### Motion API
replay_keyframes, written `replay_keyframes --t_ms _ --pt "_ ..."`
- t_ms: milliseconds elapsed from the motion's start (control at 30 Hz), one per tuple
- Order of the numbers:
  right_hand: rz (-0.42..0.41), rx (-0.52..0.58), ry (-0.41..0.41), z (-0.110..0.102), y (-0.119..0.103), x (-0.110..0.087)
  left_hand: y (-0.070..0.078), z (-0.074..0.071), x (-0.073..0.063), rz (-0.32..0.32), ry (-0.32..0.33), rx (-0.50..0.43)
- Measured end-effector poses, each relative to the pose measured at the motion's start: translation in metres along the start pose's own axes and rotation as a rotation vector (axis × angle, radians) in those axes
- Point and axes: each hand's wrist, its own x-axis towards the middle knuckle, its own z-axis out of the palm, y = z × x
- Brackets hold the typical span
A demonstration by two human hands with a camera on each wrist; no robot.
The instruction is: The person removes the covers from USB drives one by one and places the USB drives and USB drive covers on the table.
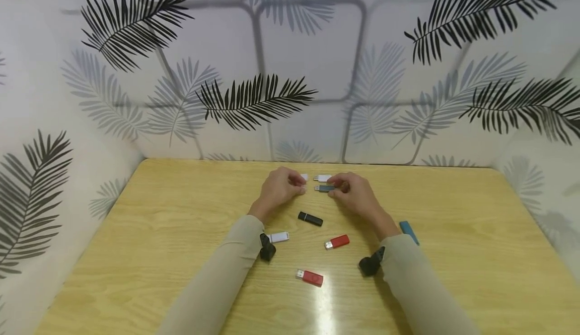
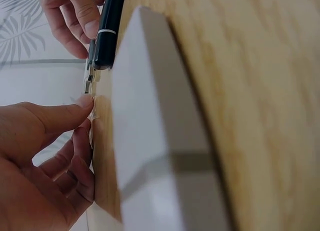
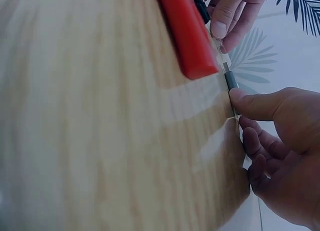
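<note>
At the table's far side, my right hand pinches a grey-blue USB stick between thumb and fingers, its metal plug pointing left. Just behind it lies a white USB stick, partly covered by the fingertips. Facing it across a small gap, my left hand pinches a small pale piece, mostly hidden by the fingers; I cannot tell its kind. A white thing shows beyond the left fingertips. In the right wrist view the right thumb presses along the grey-blue stick's side.
Nearer on the wooden table lie a black USB stick, a white one by the left wrist, and two red ones. A blue stick is right of the right forearm. A leaf-patterned wall stands behind the table.
</note>
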Motion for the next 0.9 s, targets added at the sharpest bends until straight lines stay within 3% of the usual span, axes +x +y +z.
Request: replay_keyframes --t_ms 233,467,900 --pt "-0.005 0.035 0.01 -0.001 0.002 -0.003 -0.002 -0.004 -0.007 0.017 0.014 -0.11" --pt "-0.03 0.066 0.006 -0.006 -0.001 -0.012 -0.008 -0.007 -0.014 0.04 -0.012 -0.225" --pt "-0.035 0.101 0.012 -0.008 -0.002 -0.03 -0.007 -0.009 -0.038 0.048 -0.056 -0.282"
